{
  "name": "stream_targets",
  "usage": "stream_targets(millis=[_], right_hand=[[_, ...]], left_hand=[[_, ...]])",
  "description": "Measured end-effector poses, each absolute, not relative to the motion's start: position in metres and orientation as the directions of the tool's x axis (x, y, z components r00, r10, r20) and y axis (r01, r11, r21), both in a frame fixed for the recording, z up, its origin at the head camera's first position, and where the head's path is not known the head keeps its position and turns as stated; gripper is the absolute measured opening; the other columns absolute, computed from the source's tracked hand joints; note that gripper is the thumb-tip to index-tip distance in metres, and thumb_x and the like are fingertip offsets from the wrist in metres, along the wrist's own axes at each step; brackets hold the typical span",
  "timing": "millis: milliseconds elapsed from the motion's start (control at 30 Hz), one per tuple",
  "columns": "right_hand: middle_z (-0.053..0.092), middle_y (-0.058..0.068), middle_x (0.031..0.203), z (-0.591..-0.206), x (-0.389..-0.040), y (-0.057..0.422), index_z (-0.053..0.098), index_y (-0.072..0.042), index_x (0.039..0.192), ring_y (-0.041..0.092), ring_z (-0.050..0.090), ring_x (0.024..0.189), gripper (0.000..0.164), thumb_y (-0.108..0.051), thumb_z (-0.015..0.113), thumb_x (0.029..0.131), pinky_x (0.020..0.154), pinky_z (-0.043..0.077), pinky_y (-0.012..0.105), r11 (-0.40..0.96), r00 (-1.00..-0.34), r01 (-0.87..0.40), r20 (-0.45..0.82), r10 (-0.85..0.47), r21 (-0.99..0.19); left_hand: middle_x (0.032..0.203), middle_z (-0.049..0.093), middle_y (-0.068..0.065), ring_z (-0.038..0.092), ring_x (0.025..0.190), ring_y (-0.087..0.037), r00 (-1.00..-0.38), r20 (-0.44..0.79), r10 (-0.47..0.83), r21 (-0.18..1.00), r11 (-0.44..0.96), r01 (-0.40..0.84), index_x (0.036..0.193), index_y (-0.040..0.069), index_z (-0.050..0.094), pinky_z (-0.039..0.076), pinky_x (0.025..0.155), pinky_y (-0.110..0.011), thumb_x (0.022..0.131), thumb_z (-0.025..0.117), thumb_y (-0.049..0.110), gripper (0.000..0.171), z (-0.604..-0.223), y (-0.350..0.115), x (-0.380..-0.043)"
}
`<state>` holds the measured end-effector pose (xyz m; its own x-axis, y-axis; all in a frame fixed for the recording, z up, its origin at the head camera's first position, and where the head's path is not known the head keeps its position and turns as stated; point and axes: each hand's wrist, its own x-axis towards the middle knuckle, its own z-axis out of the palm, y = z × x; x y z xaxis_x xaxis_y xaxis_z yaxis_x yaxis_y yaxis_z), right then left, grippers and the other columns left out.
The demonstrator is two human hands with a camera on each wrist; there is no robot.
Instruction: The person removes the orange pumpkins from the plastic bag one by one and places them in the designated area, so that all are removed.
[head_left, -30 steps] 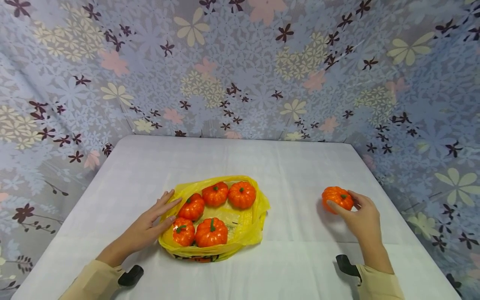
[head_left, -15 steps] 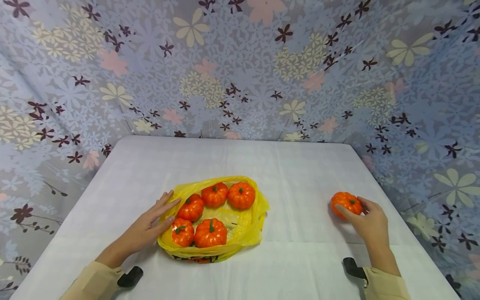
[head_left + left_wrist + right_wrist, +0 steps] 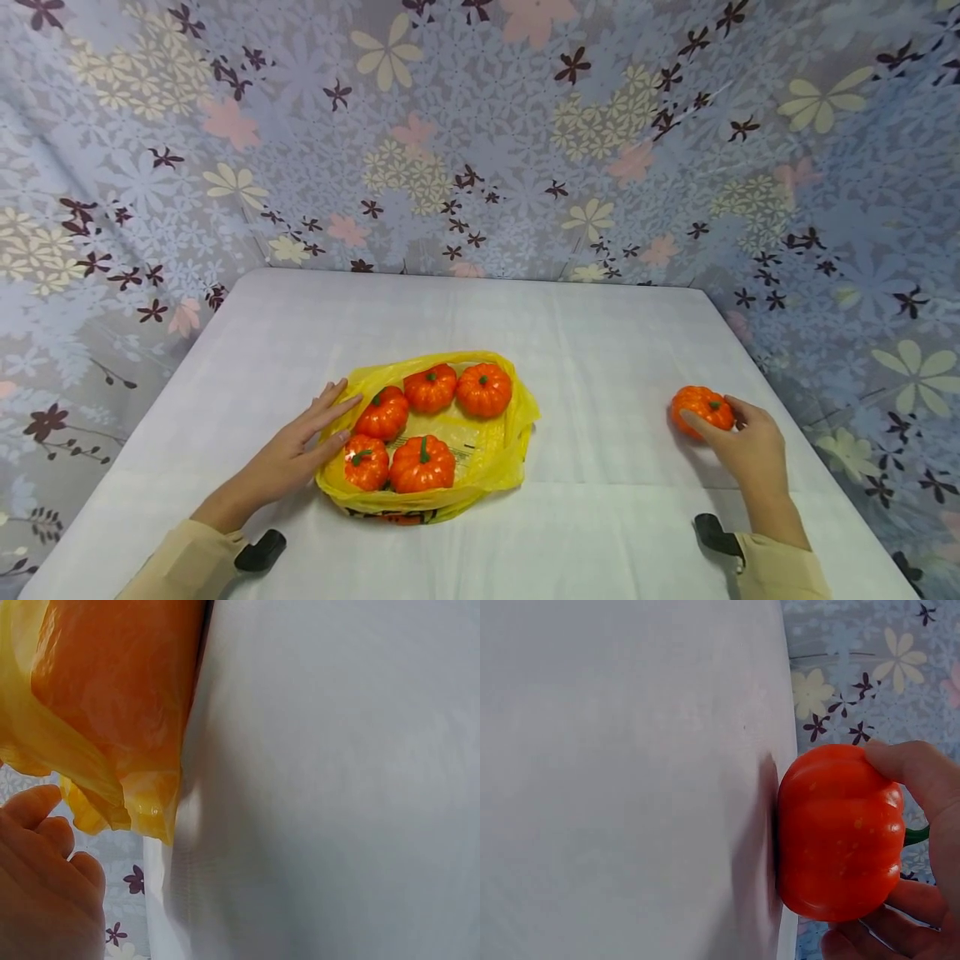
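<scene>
My right hand (image 3: 752, 446) holds a small orange pumpkin (image 3: 699, 412) with a green stem at the right side of the table. In the right wrist view, the thumb lies on one side of this pumpkin (image 3: 840, 832) and the fingers curl round the opposite side; its base is right at the white cloth. Left of centre, a yellow plastic bag (image 3: 513, 450) spreads open with several similar pumpkins (image 3: 422, 467) inside. My left hand (image 3: 296, 446) rests at the bag's left rim, fingers extended. The left wrist view shows the bag's side (image 3: 112, 697) near the fingertips.
A white cloth (image 3: 585, 542) covers the table. Behind and beside it hangs a floral curtain (image 3: 480, 150). Dark wrist-worn pieces sit by the left cuff (image 3: 261, 552) and the right cuff (image 3: 716, 537).
My right hand has shifted the pumpkin rightward and slightly nearer to me, with the larger part of that shift in the first half second. The left hand and the bag stay in place.
</scene>
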<state>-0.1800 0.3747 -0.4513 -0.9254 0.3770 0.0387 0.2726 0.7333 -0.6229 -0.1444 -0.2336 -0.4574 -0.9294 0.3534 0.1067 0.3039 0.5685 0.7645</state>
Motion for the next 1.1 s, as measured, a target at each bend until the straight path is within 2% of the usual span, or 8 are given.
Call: stream_targets(millis=[400, 667, 1100], right_hand=[[0.037, 0.038, 0.147, -0.4505, -0.1846, 0.3774, 0.035, 0.011, 0.150, 0.054, 0.038, 0.131, 0.098, -0.055, 0.072, 0.088, 0.106, 0.036, 0.064, 0.725, -0.926, 0.306, -0.016, 0.376, -0.617], [0.035, 0.036, 0.149, -0.4511, -0.1825, 0.3786, 0.033, 0.009, 0.152, 0.054, 0.038, 0.129, 0.102, -0.057, 0.074, 0.085, 0.104, 0.038, 0.064, 0.701, -0.922, 0.309, -0.021, 0.387, -0.642], [0.028, 0.037, 0.152, -0.4423, -0.1803, 0.3762, 0.026, 0.003, 0.156, 0.055, 0.034, 0.132, 0.102, -0.047, 0.079, 0.085, 0.103, 0.038, 0.067, 0.708, -0.908, 0.313, 0.017, 0.418, -0.633]], left_hand=[[0.167, 0.016, -0.009, 0.008, 0.152, -0.039, -0.935, 0.088, 0.345, 0.768, 0.574, 0.284, 0.153, 0.020, 0.046, 0.016, 0.113, -0.070, 0.105, 0.056, 0.031, 0.051, -0.4565, -0.2341, -0.1445], [0.167, 0.016, -0.010, 0.009, 0.152, -0.039, -0.935, 0.078, 0.347, 0.776, 0.567, 0.275, 0.154, 0.020, 0.045, 0.016, 0.113, -0.070, 0.105, 0.056, 0.032, 0.051, -0.4561, -0.2343, -0.1449], [0.166, 0.018, -0.014, 0.010, 0.151, -0.042, -0.929, 0.098, 0.356, 0.764, 0.571, 0.299, 0.153, 0.019, 0.046, 0.017, 0.111, -0.072, 0.104, 0.056, 0.030, 0.051, -0.4542, -0.2340, -0.1446]])
